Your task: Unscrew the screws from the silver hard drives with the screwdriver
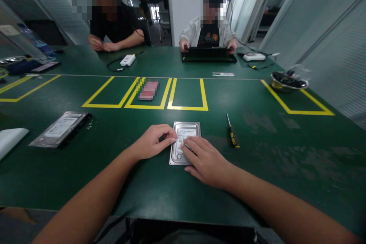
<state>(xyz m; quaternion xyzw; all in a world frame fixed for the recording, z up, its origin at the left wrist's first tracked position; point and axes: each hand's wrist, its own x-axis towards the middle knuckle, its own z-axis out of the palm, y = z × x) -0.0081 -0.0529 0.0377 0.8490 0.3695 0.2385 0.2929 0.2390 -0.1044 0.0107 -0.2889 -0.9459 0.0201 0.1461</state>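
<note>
A silver hard drive (pixel 178 156) with a white label lies flat on the green table in front of me. My left hand (pixel 156 141) is at its left edge, thumb and forefinger pinched together over the label's side; what is between the fingertips is too small to make out. My right hand (pixel 204 158) rests across the drive's right half, fingers stretched out and laid over the label, hiding part of it. To the right, a screwdriver (pixel 233 135) with a yellow and black handle lies apart from both hands.
Another hard drive in a clear bag (pixel 61 127) lies to the left, near a white object (pixel 11 139). Yellow tape (pixel 188 108) marks boxes ahead; one holds a pink-red item (pixel 148 90). A metal bowl (pixel 288 85) of dark things stands right. Two people sit opposite, one holding a black device (pixel 210 55).
</note>
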